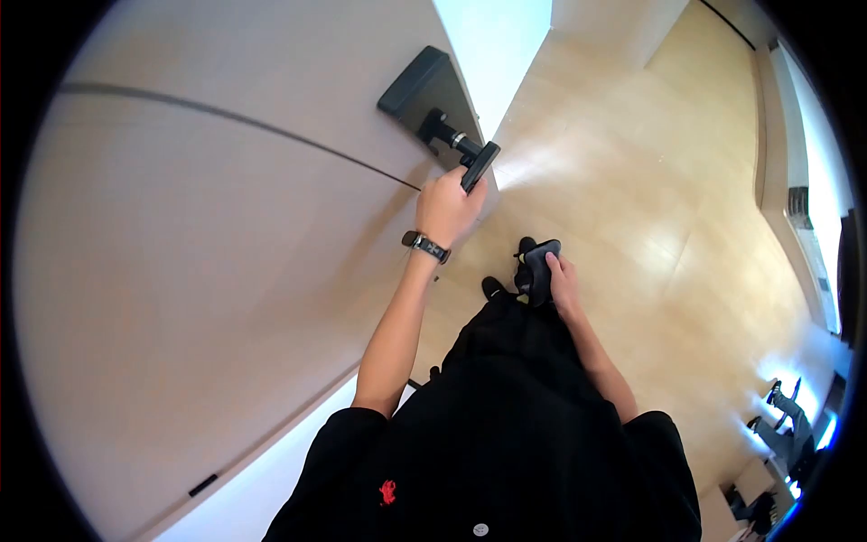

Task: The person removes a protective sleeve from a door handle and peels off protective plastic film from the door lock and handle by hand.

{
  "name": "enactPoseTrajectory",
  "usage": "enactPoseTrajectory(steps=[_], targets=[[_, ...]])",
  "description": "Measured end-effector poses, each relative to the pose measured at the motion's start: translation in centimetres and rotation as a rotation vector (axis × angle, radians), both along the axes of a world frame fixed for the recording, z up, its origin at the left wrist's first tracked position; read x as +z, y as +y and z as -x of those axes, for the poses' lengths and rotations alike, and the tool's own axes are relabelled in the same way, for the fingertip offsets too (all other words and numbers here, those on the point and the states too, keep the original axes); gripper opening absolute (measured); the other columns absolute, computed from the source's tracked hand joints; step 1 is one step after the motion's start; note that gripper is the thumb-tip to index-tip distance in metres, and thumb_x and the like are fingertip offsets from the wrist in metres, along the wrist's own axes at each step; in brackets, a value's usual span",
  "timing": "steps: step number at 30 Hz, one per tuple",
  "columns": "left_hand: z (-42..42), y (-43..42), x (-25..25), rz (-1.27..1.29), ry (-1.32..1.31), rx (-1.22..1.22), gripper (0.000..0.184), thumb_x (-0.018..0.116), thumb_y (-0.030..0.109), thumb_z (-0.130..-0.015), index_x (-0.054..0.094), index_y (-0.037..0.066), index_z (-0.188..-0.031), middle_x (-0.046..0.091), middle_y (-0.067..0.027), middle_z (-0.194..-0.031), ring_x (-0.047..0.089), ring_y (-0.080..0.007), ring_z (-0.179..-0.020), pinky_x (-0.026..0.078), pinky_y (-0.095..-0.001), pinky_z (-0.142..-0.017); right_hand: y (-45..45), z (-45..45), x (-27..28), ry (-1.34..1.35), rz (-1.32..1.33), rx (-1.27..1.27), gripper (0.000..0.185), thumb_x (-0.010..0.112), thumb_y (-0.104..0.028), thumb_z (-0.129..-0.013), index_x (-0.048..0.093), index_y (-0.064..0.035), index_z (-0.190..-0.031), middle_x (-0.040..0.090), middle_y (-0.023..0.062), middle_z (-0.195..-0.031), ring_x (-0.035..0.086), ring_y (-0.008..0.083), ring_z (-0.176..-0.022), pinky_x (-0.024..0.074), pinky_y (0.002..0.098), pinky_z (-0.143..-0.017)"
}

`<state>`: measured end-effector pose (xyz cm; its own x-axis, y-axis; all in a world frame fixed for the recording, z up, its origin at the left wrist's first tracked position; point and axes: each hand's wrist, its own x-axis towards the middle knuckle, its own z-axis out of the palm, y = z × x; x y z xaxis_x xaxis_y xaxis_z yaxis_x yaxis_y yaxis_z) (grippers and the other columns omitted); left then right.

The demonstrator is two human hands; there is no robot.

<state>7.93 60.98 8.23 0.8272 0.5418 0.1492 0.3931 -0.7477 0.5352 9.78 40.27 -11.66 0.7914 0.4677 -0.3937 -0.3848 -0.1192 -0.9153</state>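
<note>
My left hand [449, 208], with a watch [426, 245] on its wrist, is closed round a black door handle [482, 166]. The handle stands out from a dark lock plate [420, 86] on a pale door [244, 235]. Lower and to the right, my right hand [564, 283] grips a flat, dark object with rounded corners [541, 264], its thumb on top. What kind of thing it is cannot be made out. Below that object show my black shoes [493, 289].
Beyond the door's edge, a light tan floor [632, 199] stretches to the right. A bright opening [506, 54] shows past the lock. Another person's legs [784, 429] are at the far right, near a box-like piece [751, 483]. A white ledge runs along the right wall.
</note>
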Motion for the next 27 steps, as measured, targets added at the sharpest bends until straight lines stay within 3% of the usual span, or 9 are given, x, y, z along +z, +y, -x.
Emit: enactPoseTrajectory(steps=[3,5,13,16,17,20,23,26,27], targets=[[0.2,0.0,0.7,0.002,0.059,0.036,0.032,0.061,0.034,-0.079,0.061,0.002,-0.077,0.059,-0.0175,-0.061,0.059,-0.0358,-0.06,0.045,-0.0419,-0.053,0.8,0.5,1.3,-0.019,-0.039,0.015,0.032,0.049,-0.027,-0.094,0.061,0.0024,-0.09,0.057,-0.0004,-0.074,0.049,0.0066,-0.066,0.0403,0.0229,-0.058],[0.2,-0.1,1.1,-0.027,0.154,0.083,0.029,0.058,0.033,-0.079,0.062,0.004,-0.077,0.062,-0.0163,-0.066,0.06,-0.0364,-0.065,0.048,-0.0445,-0.059,1.8,0.1,1.6,0.036,-0.075,0.03,0.034,0.05,-0.029,-0.093,0.059,0.0032,-0.086,0.054,0.0004,-0.07,0.046,0.0092,-0.062,0.0391,0.0272,-0.058],[-0.3,0.1,0.9,-0.148,0.195,0.148,0.029,0.058,0.034,-0.078,0.062,0.007,-0.07,0.06,-0.0179,-0.063,0.059,-0.0383,-0.062,0.047,-0.0464,-0.057,5.7,-4.8,3.8,-0.145,-0.042,0.163,0.037,0.05,-0.028,-0.093,0.056,0.0067,-0.081,0.05,0.0017,-0.064,0.044,0.0087,-0.063,0.0369,0.0288,-0.058],[-0.4,0.3,1.2,-0.183,0.212,0.193,0.026,0.059,0.033,-0.076,0.062,0.008,-0.069,0.06,-0.0174,-0.061,0.058,-0.038,-0.061,0.047,-0.0456,-0.057,6.1,-7.9,5.9,-0.03,-0.196,0.093,0.034,0.05,-0.029,-0.094,0.059,0.003,-0.087,0.051,-0.0016,-0.074,0.043,0.0072,-0.069,0.0367,0.0255,-0.061],[-0.3,0.4,1.0,-0.191,0.234,0.204,0.025,0.06,0.032,-0.075,0.062,0.008,-0.068,0.059,-0.0171,-0.061,0.058,-0.0378,-0.061,0.047,-0.0452,-0.057,5.6,-10.0,6.3,-0.051,-0.09,0.195,0.033,0.049,-0.03,-0.094,0.059,0.0003,-0.088,0.05,-0.0032,-0.076,0.042,0.0068,-0.07,0.0364,0.0247,-0.062],[-0.1,0.6,0.3,-0.248,0.258,0.263,0.023,0.061,0.032,-0.072,0.065,0.009,-0.072,0.061,-0.0155,-0.063,0.06,-0.0347,-0.061,0.048,-0.0426,-0.057,6.5,-14.9,7.8,-0.165,-0.182,0.207,0.036,0.046,-0.031,-0.095,0.06,0.0009,-0.087,0.052,-0.0024,-0.074,0.044,0.0067,-0.07,0.0377,0.0237,-0.064],[0.2,1.2,-1.4,-0.254,0.241,0.31,0.022,0.064,0.031,-0.068,0.065,0.009,-0.073,0.061,-0.0136,-0.062,0.061,-0.0322,-0.06,0.048,-0.0404,-0.056,9.5,-17.1,14.4,-0.207,-0.312,0.272,0.035,0.046,-0.031,-0.095,0.058,-0.0004,-0.083,0.049,-0.0052,-0.074,0.041,0.0046,-0.071,0.0345,0.0207,-0.064],[0.7,1.2,-2.3,-0.347,0.206,0.389,0.019,0.066,0.029,-0.065,0.062,0.011,-0.064,0.057,-0.0111,-0.055,0.058,-0.0308,-0.054,0.046,-0.0409,-0.052,13.8,-18.5,14.7,-0.206,-0.465,0.389,0.035,0.049,-0.029,-0.094,0.06,0.0037,-0.096,0.056,-0.0009,-0.082,0.046,0.0049,-0.076,0.0377,0.0195,-0.07],[1.0,1.3,-2.6,-0.343,0.224,0.415,0.019,0.066,0.029,-0.065,0.062,0.011,-0.064,0.057,-0.0111,-0.055,0.058,-0.0308,-0.054,0.046,-0.0409,-0.052,15.3,-18.7,14.8,-0.204,-0.502,0.422,0.033,0.05,-0.028,-0.093,0.061,0.0033,-0.093,0.055,-0.0011,-0.079,0.046,0.0051,-0.075,0.0383,0.0206,-0.068]])
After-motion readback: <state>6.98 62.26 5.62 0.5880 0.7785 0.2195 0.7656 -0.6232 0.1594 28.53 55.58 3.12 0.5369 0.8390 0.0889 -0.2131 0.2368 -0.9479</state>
